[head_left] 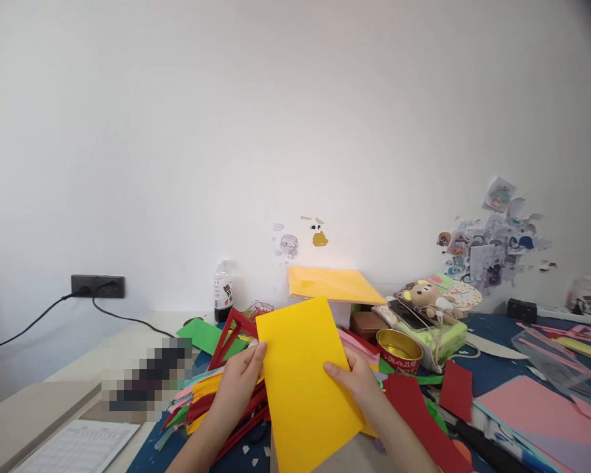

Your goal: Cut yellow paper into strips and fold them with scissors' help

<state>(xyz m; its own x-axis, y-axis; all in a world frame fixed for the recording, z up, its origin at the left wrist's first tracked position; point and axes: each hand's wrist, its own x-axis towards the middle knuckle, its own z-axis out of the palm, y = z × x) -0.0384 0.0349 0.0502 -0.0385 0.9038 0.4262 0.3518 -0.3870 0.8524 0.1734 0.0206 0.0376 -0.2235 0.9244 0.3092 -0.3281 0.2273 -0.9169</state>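
A sheet of yellow paper (305,387) is held up in front of me, tilted slightly, above the cluttered blue table. My left hand (246,371) pinches its left edge between thumb and fingers. On the opposite edge, my right hand (357,381) grips the sheet with the thumb on its front face and the fingers behind. Below and to the left of the sheet lie coloured paper strips (199,397). Red paper pieces (408,407) lie to the right of my right hand.
A bottle with dark liquid (223,292) stands by the wall. Orange-yellow paper (332,284) lies on a raised stack at the back. Right of centre are a red round tin (400,351) and a bear plush (431,299). Pink paper (542,414) covers the right side.
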